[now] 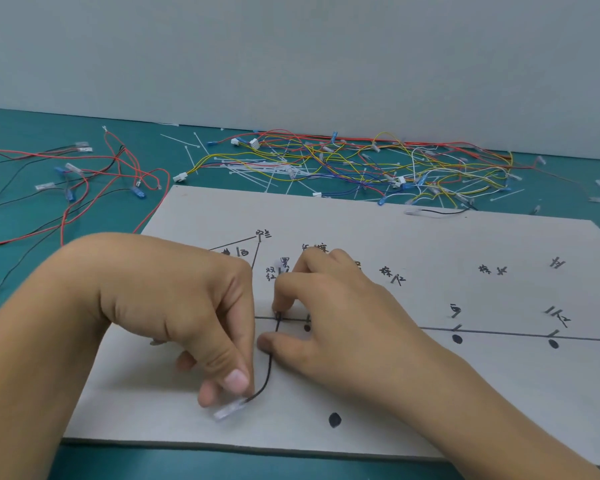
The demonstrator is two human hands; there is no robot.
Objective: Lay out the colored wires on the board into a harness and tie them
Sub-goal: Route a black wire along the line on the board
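— If you judge only from how things lie now, how far along is the harness?

— It is at the very beginning, I think. Only one black wire (270,372) is being placed on the board (430,393). It runs from the drawn line (499,333) down toward the near edge.

— What do the hands do with it?

— The left hand (174,306) pinches the clear terminal (227,412) of the wire between thumb and forefinger, low over the board. The right hand (343,317) has its fingers (279,303) bent. Forefinger and thumb hold the wire down, the forefinger at the drawn line and the thumb a little lower.

— And the other wires?

— Nearly all lie on the counter (21,126). A big tangle of colored wires (343,164) is behind the board with white cable ties (257,168) among them, and red and black wires (84,188) are at the left. A second black wire (440,212) lies at the board's far edge.

— So what is left?

— Almost everything, in my judgement. The other colours must go on their marks. I see no tie on the board, so the tying is not yet begun.
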